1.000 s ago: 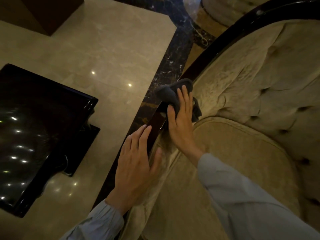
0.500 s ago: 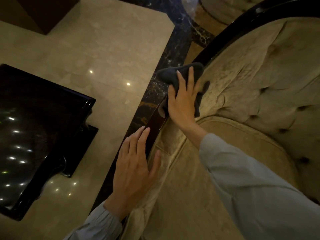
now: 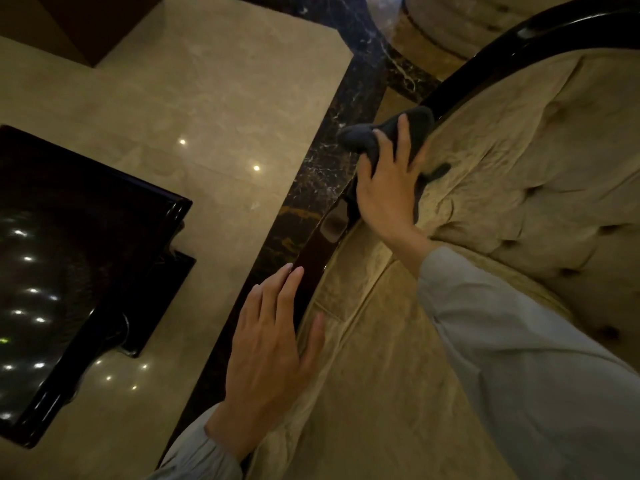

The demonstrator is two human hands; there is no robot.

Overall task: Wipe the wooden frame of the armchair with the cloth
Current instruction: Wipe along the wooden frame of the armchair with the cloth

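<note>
The right hand (image 3: 388, 188) has slid the crumpled dark grey cloth (image 3: 388, 133) further up the armchair's glossy dark wooden frame (image 3: 460, 84), fingers spread flat over it. The left hand (image 3: 266, 355) rests open on the lower rail, beside beige upholstery (image 3: 519, 161); bare frame continues above.

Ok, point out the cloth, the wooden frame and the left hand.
cloth (image 3: 360, 138), head view, bunched end left of the fingers.
wooden frame (image 3: 485, 62), head view, glossy curved rail.
left hand (image 3: 268, 344), head view, back of hand.
</note>
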